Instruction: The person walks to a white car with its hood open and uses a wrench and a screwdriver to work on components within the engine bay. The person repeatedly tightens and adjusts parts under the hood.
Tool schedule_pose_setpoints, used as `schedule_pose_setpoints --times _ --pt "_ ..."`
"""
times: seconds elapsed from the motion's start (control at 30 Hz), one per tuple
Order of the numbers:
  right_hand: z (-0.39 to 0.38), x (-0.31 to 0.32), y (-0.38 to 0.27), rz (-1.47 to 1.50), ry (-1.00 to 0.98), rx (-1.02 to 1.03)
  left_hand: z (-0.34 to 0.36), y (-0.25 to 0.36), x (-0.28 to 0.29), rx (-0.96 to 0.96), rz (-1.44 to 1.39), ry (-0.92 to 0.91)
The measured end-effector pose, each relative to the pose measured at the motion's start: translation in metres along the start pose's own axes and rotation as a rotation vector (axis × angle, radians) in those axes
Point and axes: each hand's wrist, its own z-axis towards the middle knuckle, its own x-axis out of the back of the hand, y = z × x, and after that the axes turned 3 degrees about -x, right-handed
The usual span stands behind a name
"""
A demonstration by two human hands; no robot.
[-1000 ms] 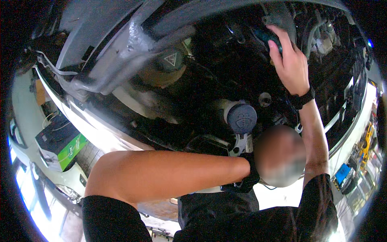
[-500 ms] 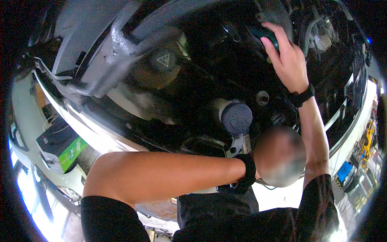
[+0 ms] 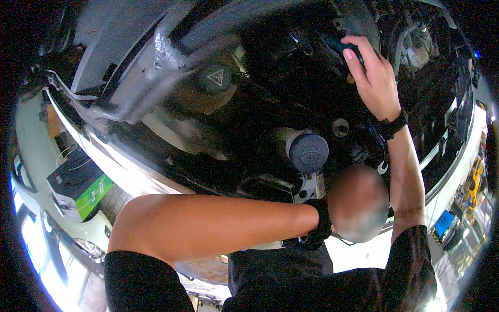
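My right hand reaches into a dark car engine bay, its bent thumb and fingers gripping a dark green object at the upper right. A black watch or band circles that wrist. My left forearm lies across the lower middle; my left hand is hidden by a blurred oval beyond a black wristband. Near it are a blue-grey cap with a raised symbol on a pale neck and a metal bracket. Farther up on the left is a dark round cap with a triangle mark.
A grey metal structure spans the upper left above white bodywork. Beyond it at the left sits a black-and-green box. At the far right are a yellow object and a blue rectangular item.
My right hand has shifted slightly downward while still on the green object. The whole view has moved a little sideways. My left arm stays almost still.
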Motion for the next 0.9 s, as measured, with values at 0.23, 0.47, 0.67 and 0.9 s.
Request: schedule_pose_setpoints --times 0.23,0.47,0.67,0.9 --pt "0.0025 -0.0057 -0.0059 -0.118 0.183 0.144 0.0017 0.0014 0.0024 0.026 -0.007 -0.04" --pt "-0.0025 -0.0017 -0.0079 -0.089 -0.007 -0.115 0.0011 0.0006 0.0006 0.026 -0.034 -0.026" --pt "0.0016 -0.0037 -0.0051 -0.015 0.06 0.042 0.001 -0.0023 -0.0021 -0.016 -0.024 0.006" --pt "-0.0023 0.0004 -0.0079 -0.091 -0.014 -0.07 0.0 -0.0022 -0.0025 0.022 -0.017 0.002"
